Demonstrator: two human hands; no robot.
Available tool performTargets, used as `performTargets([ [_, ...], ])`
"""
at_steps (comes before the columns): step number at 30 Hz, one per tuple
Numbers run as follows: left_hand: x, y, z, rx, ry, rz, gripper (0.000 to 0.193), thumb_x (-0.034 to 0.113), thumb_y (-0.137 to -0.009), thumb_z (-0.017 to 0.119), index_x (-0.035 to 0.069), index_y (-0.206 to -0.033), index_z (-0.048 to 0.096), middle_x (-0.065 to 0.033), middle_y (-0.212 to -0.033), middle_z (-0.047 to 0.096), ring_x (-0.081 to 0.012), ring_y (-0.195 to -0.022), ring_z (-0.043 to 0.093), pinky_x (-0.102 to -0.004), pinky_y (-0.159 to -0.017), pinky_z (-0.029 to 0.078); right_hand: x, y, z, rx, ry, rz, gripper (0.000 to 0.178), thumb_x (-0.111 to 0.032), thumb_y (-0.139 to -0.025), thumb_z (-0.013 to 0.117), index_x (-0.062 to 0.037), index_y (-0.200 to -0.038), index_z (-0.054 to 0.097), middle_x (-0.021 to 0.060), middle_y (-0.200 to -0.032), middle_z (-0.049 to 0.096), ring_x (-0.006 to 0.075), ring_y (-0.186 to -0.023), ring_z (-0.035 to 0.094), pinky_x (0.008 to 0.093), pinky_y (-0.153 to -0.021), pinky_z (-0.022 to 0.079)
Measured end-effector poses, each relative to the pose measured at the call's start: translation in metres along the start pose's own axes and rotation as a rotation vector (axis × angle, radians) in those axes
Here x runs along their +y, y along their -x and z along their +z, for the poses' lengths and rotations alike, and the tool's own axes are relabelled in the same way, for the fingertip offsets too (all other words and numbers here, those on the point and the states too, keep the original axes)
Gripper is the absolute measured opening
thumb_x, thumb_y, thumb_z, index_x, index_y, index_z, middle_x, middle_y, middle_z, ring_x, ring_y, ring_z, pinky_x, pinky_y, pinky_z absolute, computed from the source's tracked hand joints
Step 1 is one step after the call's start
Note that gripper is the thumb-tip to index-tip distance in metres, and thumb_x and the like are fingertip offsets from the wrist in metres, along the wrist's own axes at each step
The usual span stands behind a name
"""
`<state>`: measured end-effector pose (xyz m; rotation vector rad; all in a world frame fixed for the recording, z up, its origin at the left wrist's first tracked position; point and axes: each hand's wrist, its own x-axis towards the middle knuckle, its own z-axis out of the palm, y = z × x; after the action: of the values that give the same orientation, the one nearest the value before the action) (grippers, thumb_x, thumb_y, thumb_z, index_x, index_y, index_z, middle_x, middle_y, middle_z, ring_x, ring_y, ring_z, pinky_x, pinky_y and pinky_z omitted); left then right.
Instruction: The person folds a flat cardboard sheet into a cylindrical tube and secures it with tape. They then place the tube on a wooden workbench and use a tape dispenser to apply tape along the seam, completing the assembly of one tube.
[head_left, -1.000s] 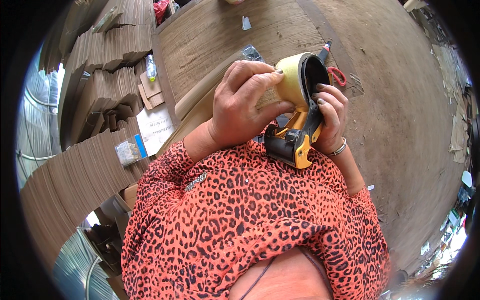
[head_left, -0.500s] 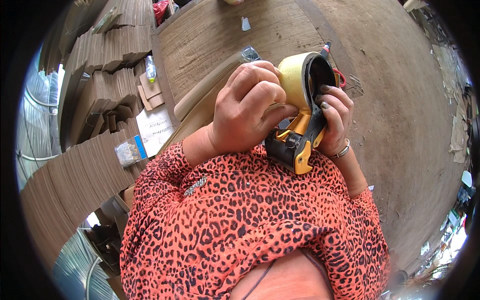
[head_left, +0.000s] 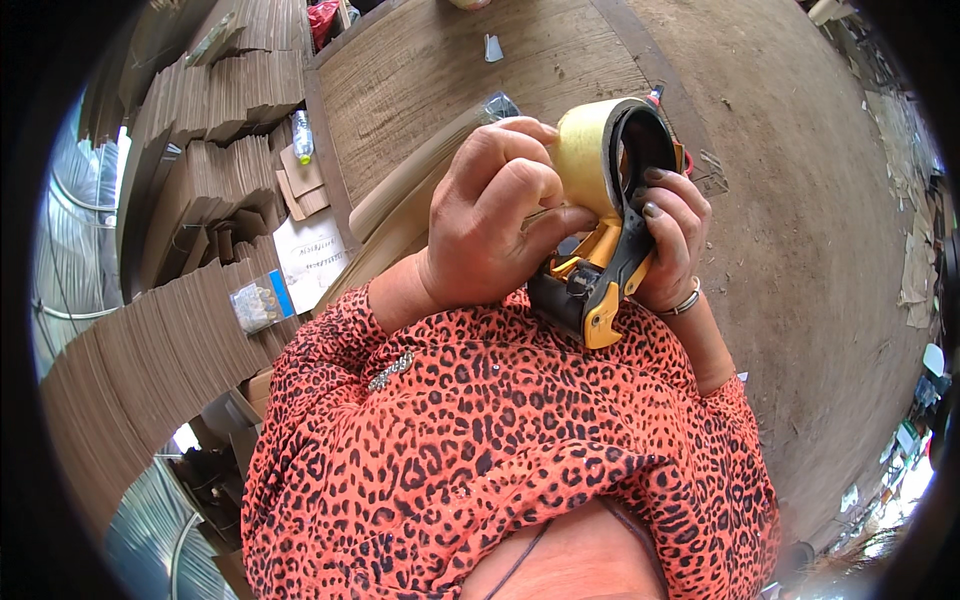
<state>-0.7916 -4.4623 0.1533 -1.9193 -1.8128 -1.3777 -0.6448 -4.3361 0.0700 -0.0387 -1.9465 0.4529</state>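
Observation:
In front of my chest I hold a black and yellow tape dispenser [head_left: 622,247] with a wide roll of yellowish tape [head_left: 583,158] on its hub. My right hand [head_left: 672,240] wraps round the dispenser's right side, fingers curled over its frame. On the other side, my left hand [head_left: 500,205] is closed at the roll's left face, thumb and fingers bent together against the tape. Whether it pinches a loose tape end is hidden by the fingers. The dispenser's black and yellow cutting end points down toward my patterned shirt.
A wooden table [head_left: 400,90] lies ahead, bearing flat cardboard [head_left: 385,200] and a small pale scrap [head_left: 492,48]. Stacks of cardboard [head_left: 150,340] fill the left, with a plastic bottle [head_left: 302,138], a written paper sheet [head_left: 308,258] and a clear bag [head_left: 258,303]. Bare floor [head_left: 800,250] stretches right.
The tape roll and dispenser have tilted slightly, showing more of the roll's ring. My left fingers have shifted a little on the tape; my right hand keeps its hold.

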Motion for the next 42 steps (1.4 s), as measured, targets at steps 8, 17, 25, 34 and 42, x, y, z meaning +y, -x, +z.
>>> performTargets([
  [8,0.001,0.001,-0.005,-0.05,-0.051,-0.008,0.045,0.012,-0.062,0.089,0.006,-0.072,0.045,-0.0096,-0.083,0.051,-0.0234,-0.083,0.06,-0.0332,-0.072,0.053,-0.001,0.004,0.003,-0.002,-0.018,0.016,0.034,-0.006,-0.077,0.071,-0.0028,-0.102,0.048,0.0153,-0.102,0.06,0.0359,-0.098,0.062,0.0491,-0.086,0.052],
  [17,0.0,0.006,-0.002,0.023,-0.038,-0.043,0.035,0.01,-0.067,0.083,0.006,-0.075,0.049,-0.0099,-0.083,0.05,-0.0253,-0.078,0.055,-0.0341,-0.065,0.049,-0.002,0.002,-0.001,-0.02,-0.021,0.005,0.036,-0.004,-0.077,0.071,-0.0025,-0.104,0.048,0.0151,-0.103,0.06,0.0358,-0.099,0.062,0.0479,-0.085,0.052],
  [25,0.003,0.005,-0.002,-0.062,0.022,-0.103,0.045,0.004,-0.063,0.086,0.007,-0.077,0.043,-0.0097,-0.086,0.05,-0.0235,-0.084,0.059,-0.0307,-0.067,0.049,-0.002,0.003,0.001,-0.02,-0.013,0.015,0.035,-0.003,-0.077,0.07,-0.0016,-0.104,0.048,0.0155,-0.102,0.061,0.0363,-0.098,0.062,0.046,-0.084,0.053],
  [34,0.0,0.005,0.001,0.035,-0.055,-0.012,0.053,0.005,-0.059,0.09,0.008,-0.083,0.042,-0.0093,-0.09,0.051,-0.0212,-0.085,0.059,-0.0301,-0.067,0.05,-0.003,0.001,0.002,-0.013,0.004,0.005,0.035,-0.002,-0.076,0.071,-0.0011,-0.104,0.049,0.0158,-0.101,0.061,0.0362,-0.098,0.063,0.0457,-0.083,0.053],
  [42,0.003,0.014,0.0,-0.047,0.004,-0.191,0.044,0.007,-0.064,0.086,0.007,-0.08,0.045,-0.0087,-0.084,0.05,-0.0209,-0.072,0.056,-0.0304,-0.059,0.048,-0.004,0.004,0.007,-0.009,-0.027,0.032,0.037,-0.002,-0.076,0.071,-0.0017,-0.106,0.048,0.0153,-0.101,0.06,0.0362,-0.097,0.062,0.0465,-0.084,0.052],
])
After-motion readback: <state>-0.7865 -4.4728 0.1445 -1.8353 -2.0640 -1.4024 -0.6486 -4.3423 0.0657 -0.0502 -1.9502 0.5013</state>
